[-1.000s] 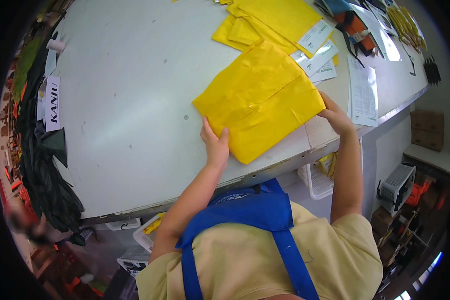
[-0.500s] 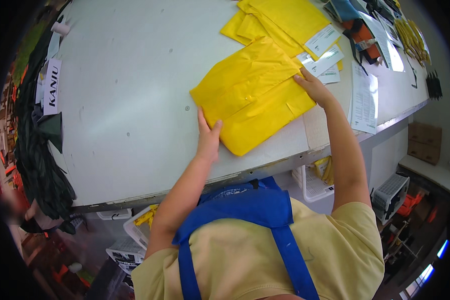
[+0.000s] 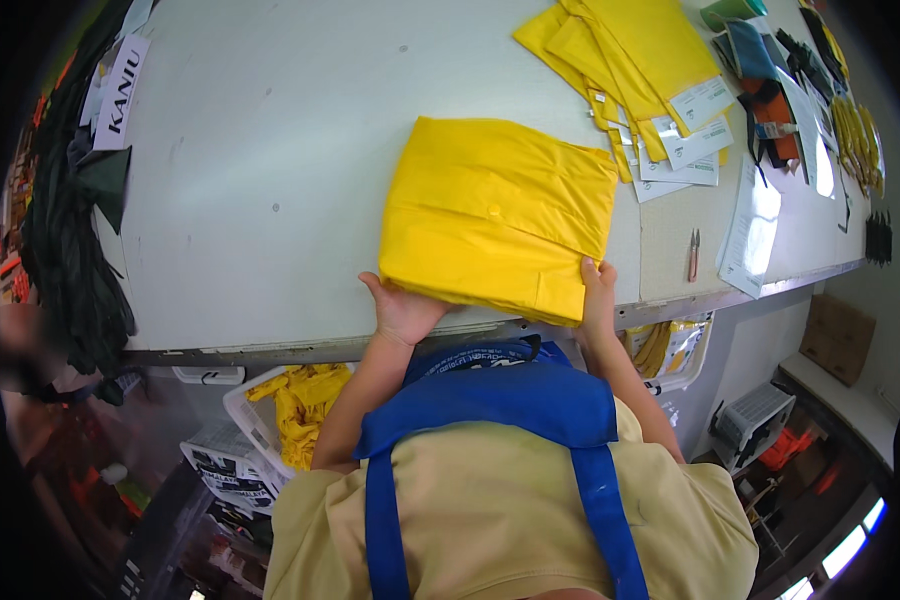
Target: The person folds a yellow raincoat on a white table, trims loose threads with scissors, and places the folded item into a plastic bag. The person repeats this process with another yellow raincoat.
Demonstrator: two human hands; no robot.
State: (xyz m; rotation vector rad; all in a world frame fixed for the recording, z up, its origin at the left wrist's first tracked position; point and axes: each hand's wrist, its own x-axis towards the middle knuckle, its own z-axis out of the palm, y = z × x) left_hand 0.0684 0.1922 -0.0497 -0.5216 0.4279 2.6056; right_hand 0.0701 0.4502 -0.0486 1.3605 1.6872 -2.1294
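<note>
A folded yellow garment of smooth, coated-looking fabric lies on the table near its front edge, with a round snap in the middle. My right hand grips its near right corner, thumb on top and fingers partly hidden. At the near left edge, my left hand has its fingers tucked beneath the fabric, out of sight. Its thumb sticks out to the left, away from the garment. Farther back on the right sits a stack of folded yellow garments with white printed cards along its near edge.
Small red-handled snips and paper sheets lie on the right of the white table. Dark fabric hangs over the left edge. Below the table are a basket of yellow pieces and a white bin.
The garment has turned to lie squarer to the table's front edge. My right hand has come down to its near right corner; my left hand has slipped under its near edge.
</note>
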